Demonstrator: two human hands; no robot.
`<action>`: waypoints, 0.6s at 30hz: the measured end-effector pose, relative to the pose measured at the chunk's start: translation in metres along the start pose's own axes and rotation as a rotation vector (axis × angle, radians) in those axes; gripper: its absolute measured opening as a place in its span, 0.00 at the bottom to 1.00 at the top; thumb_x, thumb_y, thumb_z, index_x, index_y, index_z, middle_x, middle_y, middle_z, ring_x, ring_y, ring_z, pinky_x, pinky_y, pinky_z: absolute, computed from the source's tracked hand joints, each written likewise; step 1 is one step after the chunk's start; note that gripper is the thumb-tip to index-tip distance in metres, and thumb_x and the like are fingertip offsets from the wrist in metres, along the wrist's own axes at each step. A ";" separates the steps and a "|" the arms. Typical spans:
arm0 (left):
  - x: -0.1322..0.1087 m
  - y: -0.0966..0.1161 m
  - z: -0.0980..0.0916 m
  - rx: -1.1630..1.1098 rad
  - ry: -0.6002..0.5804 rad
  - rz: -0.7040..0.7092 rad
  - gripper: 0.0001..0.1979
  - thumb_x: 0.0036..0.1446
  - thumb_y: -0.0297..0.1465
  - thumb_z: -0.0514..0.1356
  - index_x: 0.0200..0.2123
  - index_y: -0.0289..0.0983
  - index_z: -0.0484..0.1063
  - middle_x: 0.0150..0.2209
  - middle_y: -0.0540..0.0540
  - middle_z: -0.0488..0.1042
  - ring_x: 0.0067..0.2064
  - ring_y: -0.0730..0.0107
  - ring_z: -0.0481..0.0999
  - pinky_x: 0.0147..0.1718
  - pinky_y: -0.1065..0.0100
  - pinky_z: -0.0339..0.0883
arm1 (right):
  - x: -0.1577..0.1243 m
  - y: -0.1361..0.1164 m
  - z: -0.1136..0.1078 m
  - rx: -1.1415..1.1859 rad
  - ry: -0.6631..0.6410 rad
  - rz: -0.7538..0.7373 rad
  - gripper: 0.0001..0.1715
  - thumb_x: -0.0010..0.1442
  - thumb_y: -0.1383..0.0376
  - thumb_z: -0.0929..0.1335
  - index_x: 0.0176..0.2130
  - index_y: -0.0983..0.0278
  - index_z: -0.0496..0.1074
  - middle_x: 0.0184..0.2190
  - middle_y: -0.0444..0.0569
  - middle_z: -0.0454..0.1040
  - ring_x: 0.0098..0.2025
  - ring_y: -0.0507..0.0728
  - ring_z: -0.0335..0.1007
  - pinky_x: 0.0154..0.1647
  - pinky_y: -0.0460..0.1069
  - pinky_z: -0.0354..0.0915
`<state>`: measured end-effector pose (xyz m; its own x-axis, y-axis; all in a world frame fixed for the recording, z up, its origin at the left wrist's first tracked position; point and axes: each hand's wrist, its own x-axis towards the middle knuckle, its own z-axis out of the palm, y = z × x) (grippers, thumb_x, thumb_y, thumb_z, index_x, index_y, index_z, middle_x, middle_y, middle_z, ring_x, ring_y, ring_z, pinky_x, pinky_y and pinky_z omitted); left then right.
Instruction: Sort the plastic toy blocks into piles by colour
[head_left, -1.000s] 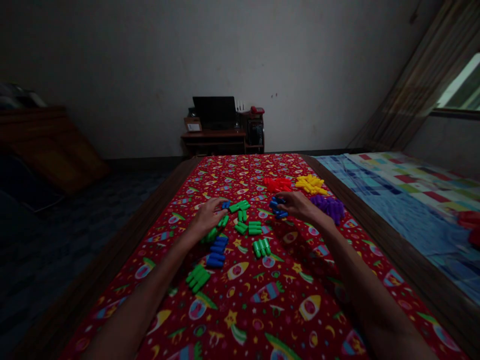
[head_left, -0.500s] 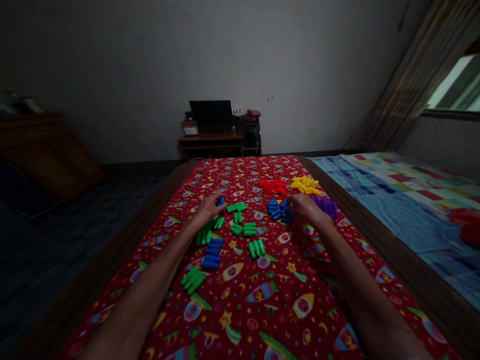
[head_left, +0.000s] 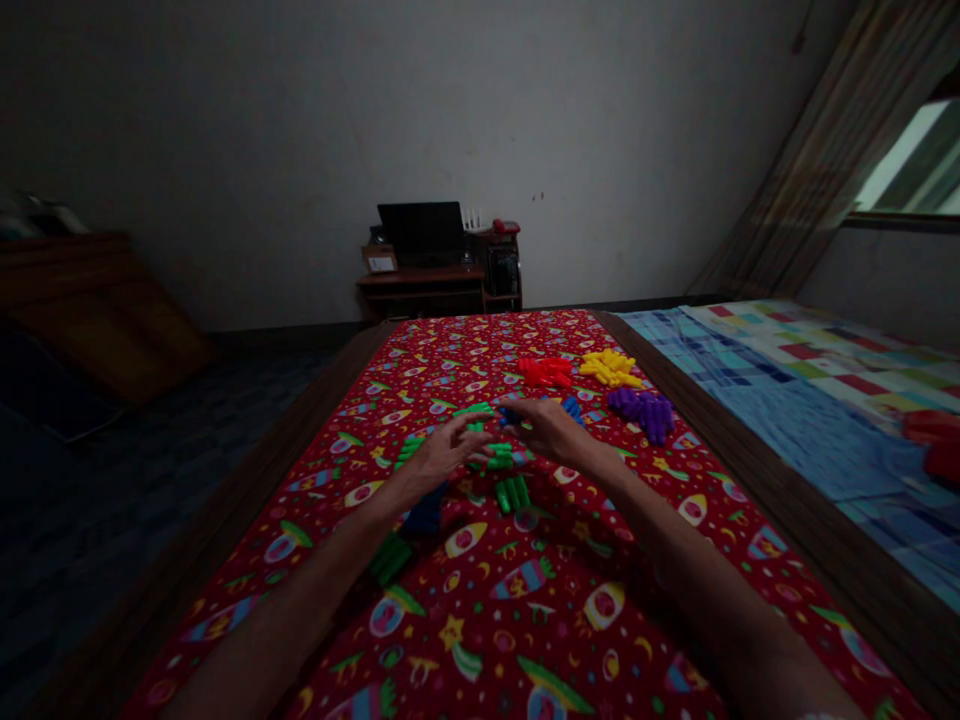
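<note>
My left hand point(head_left: 448, 448) hovers over the green plastic blocks point(head_left: 513, 493), its fingers apart and nothing seen in them. Close to its fingertips, my right hand point(head_left: 551, 432) is closed with a blue plastic block point(head_left: 510, 414) at its fingers. Behind the right hand, part of a pile of blue blocks point(head_left: 573, 408) shows; the hand hides the rest. Under my left wrist lie more blue blocks point(head_left: 426, 512), and a green block point(head_left: 389, 557) sits nearer to me beside the forearm.
Piles of red blocks point(head_left: 545, 373), yellow blocks point(head_left: 610, 368) and purple blocks point(head_left: 643, 411) lie farther right on the red patterned cloth point(head_left: 517, 640). Beyond the table stands a small desk with a monitor point(head_left: 421, 232). A bed point(head_left: 750, 420) is at the right.
My left hand has moved right and nearer, and the blue block at its fingers is gone. My right hand has moved left from the blue pile and now has a blue block at its fingers.
</note>
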<state>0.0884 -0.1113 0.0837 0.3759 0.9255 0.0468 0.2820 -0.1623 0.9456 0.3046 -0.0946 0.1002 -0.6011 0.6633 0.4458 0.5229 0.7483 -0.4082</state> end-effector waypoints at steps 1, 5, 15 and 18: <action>-0.007 -0.002 -0.007 0.108 0.001 0.029 0.32 0.51 0.51 0.60 0.53 0.37 0.69 0.43 0.40 0.79 0.42 0.56 0.79 0.41 0.60 0.73 | -0.001 0.010 -0.002 -0.047 0.040 0.043 0.18 0.62 0.67 0.64 0.52 0.68 0.70 0.39 0.54 0.77 0.36 0.54 0.71 0.38 0.46 0.62; -0.045 -0.014 -0.041 0.572 -0.052 0.077 0.22 0.54 0.44 0.61 0.50 0.42 0.74 0.51 0.43 0.76 0.52 0.54 0.74 0.52 0.58 0.67 | -0.007 0.050 -0.007 -0.246 0.070 0.202 0.19 0.60 0.74 0.61 0.49 0.70 0.71 0.44 0.59 0.76 0.43 0.57 0.71 0.44 0.49 0.62; -0.082 -0.054 -0.044 0.885 -0.117 0.225 0.22 0.60 0.32 0.56 0.58 0.44 0.65 0.57 0.43 0.68 0.58 0.59 0.66 0.58 0.56 0.62 | -0.013 0.059 -0.009 -0.426 -0.165 0.311 0.18 0.55 0.78 0.60 0.38 0.69 0.75 0.31 0.55 0.76 0.31 0.54 0.68 0.35 0.46 0.61; -0.076 -0.055 -0.042 0.862 -0.001 0.245 0.21 0.61 0.31 0.51 0.57 0.42 0.67 0.53 0.43 0.73 0.54 0.61 0.71 0.55 0.59 0.64 | -0.015 0.058 -0.017 -0.403 -0.231 0.288 0.15 0.53 0.76 0.62 0.38 0.70 0.75 0.33 0.56 0.76 0.33 0.55 0.68 0.36 0.47 0.61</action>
<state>0.0072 -0.1582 0.0415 0.5136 0.8308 0.2146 0.7587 -0.5565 0.3387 0.3544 -0.0613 0.0838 -0.4923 0.8563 0.1562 0.8491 0.5119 -0.1301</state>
